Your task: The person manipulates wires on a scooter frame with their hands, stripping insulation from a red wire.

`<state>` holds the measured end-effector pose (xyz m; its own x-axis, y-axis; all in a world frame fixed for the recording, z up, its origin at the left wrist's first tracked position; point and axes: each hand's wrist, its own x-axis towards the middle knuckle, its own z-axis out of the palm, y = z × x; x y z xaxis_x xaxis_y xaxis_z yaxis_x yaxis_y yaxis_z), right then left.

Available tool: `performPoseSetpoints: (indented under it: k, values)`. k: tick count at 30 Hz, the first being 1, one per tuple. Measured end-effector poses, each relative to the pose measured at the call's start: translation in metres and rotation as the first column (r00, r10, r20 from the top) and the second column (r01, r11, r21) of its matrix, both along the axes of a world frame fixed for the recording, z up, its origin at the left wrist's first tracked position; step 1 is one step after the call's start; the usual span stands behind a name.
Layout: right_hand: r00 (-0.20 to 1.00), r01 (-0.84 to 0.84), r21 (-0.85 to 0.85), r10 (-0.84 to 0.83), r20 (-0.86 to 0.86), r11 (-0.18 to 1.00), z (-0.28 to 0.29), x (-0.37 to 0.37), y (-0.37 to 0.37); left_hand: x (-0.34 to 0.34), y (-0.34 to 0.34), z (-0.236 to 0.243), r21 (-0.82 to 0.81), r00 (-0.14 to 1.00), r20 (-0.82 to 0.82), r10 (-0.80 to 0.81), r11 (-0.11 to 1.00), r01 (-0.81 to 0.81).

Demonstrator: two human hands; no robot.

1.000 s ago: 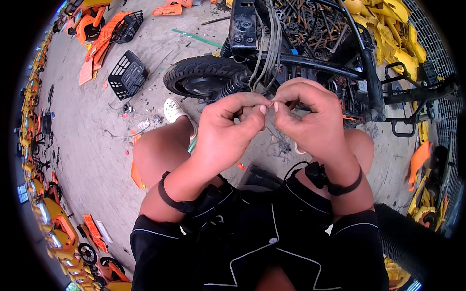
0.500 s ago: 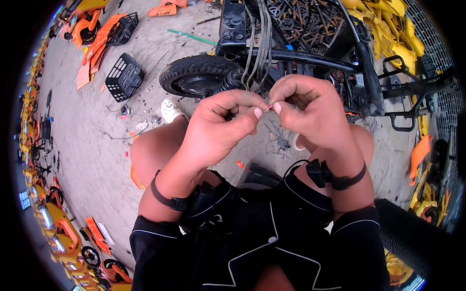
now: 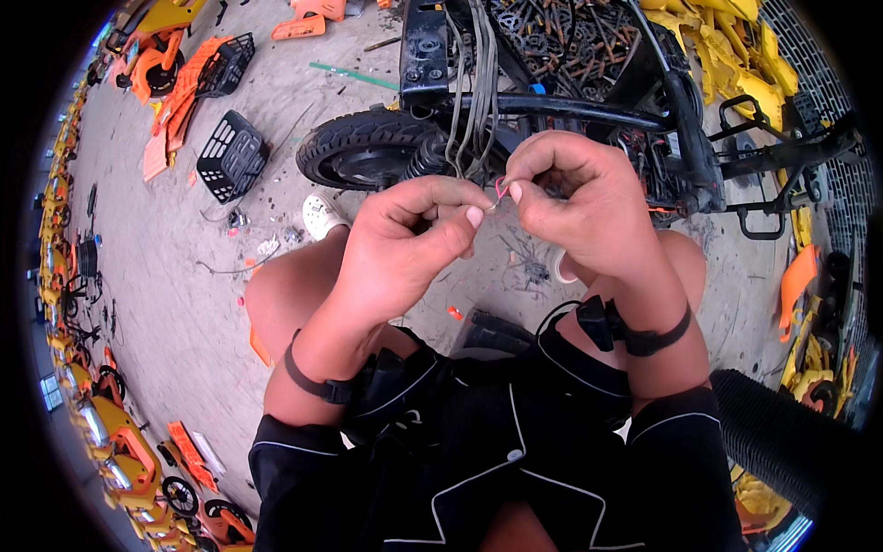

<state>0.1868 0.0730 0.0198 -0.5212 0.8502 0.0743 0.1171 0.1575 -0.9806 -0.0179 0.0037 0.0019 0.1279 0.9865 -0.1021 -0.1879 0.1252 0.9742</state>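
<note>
A thin pink strand [image 3: 500, 189], bent into a small loop, stretches between my fingertips; it looks like wire or string. My left hand [image 3: 391, 241] pinches its lower end between thumb and forefinger. At the upper end, the thumb and forefinger of my right hand [image 3: 589, 207] are closed on it. A bundle of grey cables [image 3: 480, 97] hangs just beyond my fingers. It comes down over a black metal vehicle frame [image 3: 589, 114] with a black-tyred wheel [image 3: 354, 147] at its left.
A black plastic basket [image 3: 232, 158] lies to the left, with orange panels [image 3: 179, 110] farther off. Rusty metal parts [image 3: 561, 37] are heaped behind the frame. Yellow panels [image 3: 727, 46] pile up at far right. Wire scraps [image 3: 529, 262] litter the concrete floor between my feet.
My fingertips have drawn slightly apart, and more of the pink strand shows as a loop between them. Both hands keep their pinch. The whole view has shifted a little.
</note>
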Motion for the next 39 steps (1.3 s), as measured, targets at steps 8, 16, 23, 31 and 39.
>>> performPoseSetpoints:
  k: [8, 16, 23, 31, 39]
  values:
    - [0.999, 0.032, 0.048, -0.034, 0.030, 0.998, 0.0002, 0.0000, 0.0016, 0.0004, -0.0005, 0.0012, -0.013, 1.000, -0.013, 0.014, 1.000, -0.015]
    - [0.993, 0.115, 0.048, -0.114, -0.022, 0.992, -0.0076, -0.0020, 0.0037, 0.0010, -0.0008, -0.0006, -0.007, 1.000, 0.005, 0.006, 1.000, -0.006]
    - [0.995, 0.092, -0.001, -0.091, 0.037, 0.996, -0.0026, -0.0014, 0.0034, 0.0002, -0.0019, 0.0017, -0.013, 1.000, 0.005, 0.006, 1.000, -0.006]
    - [0.992, 0.113, -0.012, -0.112, 0.058, 0.994, -0.0026, -0.0009, 0.0042, 0.0004, -0.0011, 0.0025, -0.016, 1.000, -0.001, 0.001, 1.000, -0.001]
    - [0.989, 0.140, -0.009, -0.139, 0.042, 0.990, -0.0036, -0.0014, 0.0079, 0.0001, -0.0022, 0.0000, -0.005, 1.000, -0.002, 0.007, 1.000, -0.007]
